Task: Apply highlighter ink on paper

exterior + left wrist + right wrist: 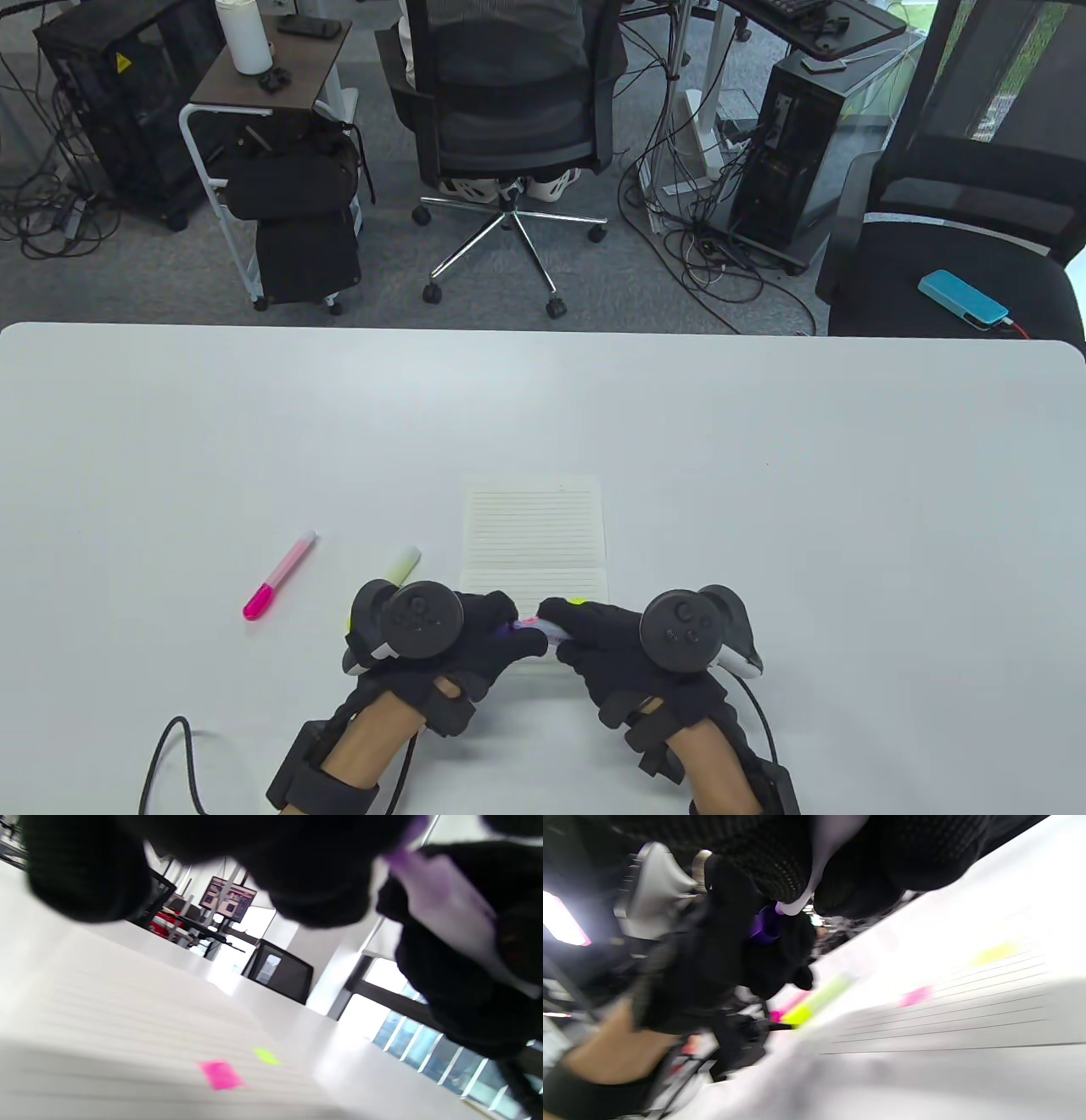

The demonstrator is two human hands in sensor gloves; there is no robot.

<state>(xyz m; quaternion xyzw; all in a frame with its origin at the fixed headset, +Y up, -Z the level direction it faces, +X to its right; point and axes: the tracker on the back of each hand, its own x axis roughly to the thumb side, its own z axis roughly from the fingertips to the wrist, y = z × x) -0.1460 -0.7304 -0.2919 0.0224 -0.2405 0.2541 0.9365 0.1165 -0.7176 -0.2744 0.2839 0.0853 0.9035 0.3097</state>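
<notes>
Here, at the near edge of the white table (764, 441), two gloved hands meet over a purple highlighter (543, 629): the right hand (628, 649) holds the pale barrel pinched between its fingers, while the fingers of the left hand (462, 632) close around the purple cap end (the wrist views suggest the cap is being pulled off or pushed on, though which cannot be told). The pen looks light, stiff and smooth-sided, likely to slip in fabric gloves, so the mid-barrel seems the sound place to hold it, with the cap taken squarely at its end. Just beyond the hands lies the lined paper (534, 535), flat on the table, its near edge hidden under the fingers; it already carries a pink mark (220, 1074) and a yellow-green mark (266, 1056). Being thin and unweighted, the sheet may slide under a stroke unless the free hand steadies it. To the left, a yellow highlighter (400, 564) lies partly under the left hand, and a pink highlighter (280, 576) rests farther out, well apart from the sheet. Neither blocks the paper. Beyond the table stand office chairs, a cart and computer towers.
</notes>
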